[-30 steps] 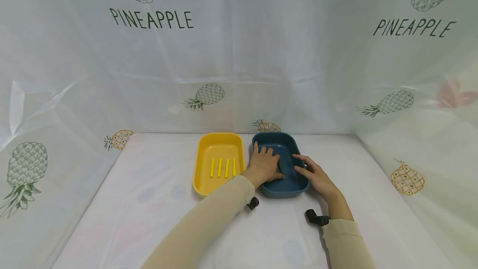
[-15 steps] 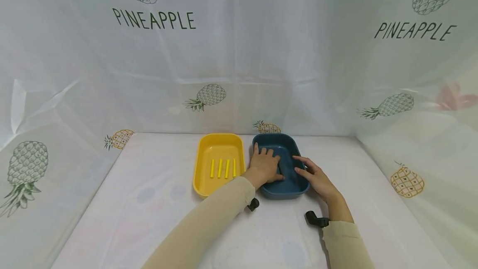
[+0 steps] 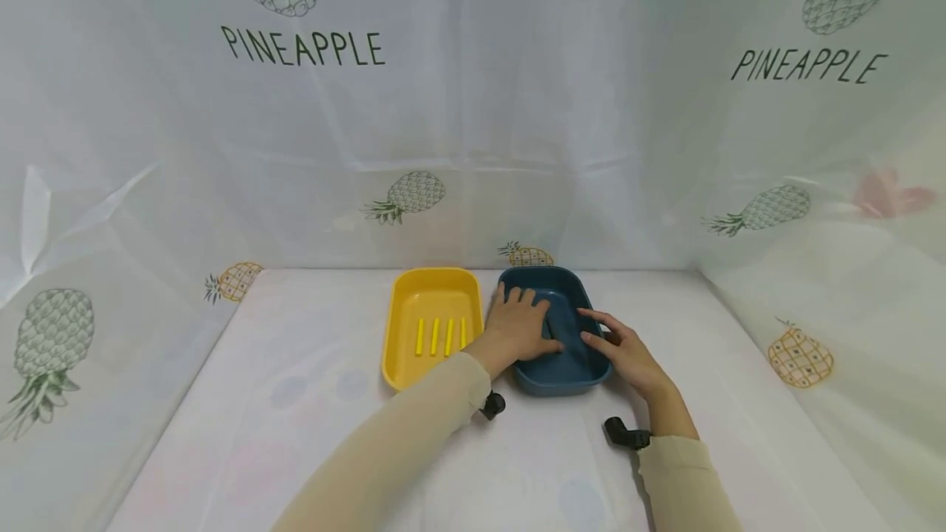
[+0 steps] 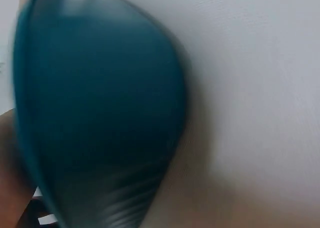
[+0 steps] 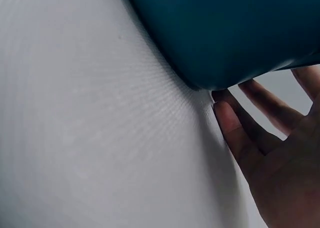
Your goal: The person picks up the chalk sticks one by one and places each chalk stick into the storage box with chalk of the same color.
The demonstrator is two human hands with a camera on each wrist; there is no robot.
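My left hand (image 3: pixel 516 327) is spread over the left side of a blue tray (image 3: pixel 569 355), its thumb reaching towards the middle. Part of a dark narrow thing (image 3: pixel 549 328) shows beside that hand inside the tray; most of it is hidden. On the tray's right side, my right hand (image 3: pixel 631 354) has its fingers extended at the rim. Seen from the right wrist, the hand (image 5: pixel 280 153) has its fingers by the underside of the blue tray's wall (image 5: pixel 225 33). The left wrist view is blurred, with the tray's outer wall (image 4: pixel 105 88) filling much of it.
A yellow tray (image 3: pixel 395 310) stands just left of the blue one, with several yellow sticks (image 3: pixel 434 337) lying in a row inside. Both trays are on a white-covered table (image 3: pixel 296 433). A pineapple-print sheet (image 3: pixel 517 105) hangs behind and at the sides.
My left hand and wrist have shifted slightly to the left over the blue tray. The right hand stays almost still, and the trays keep their places; the head view tilts a little.
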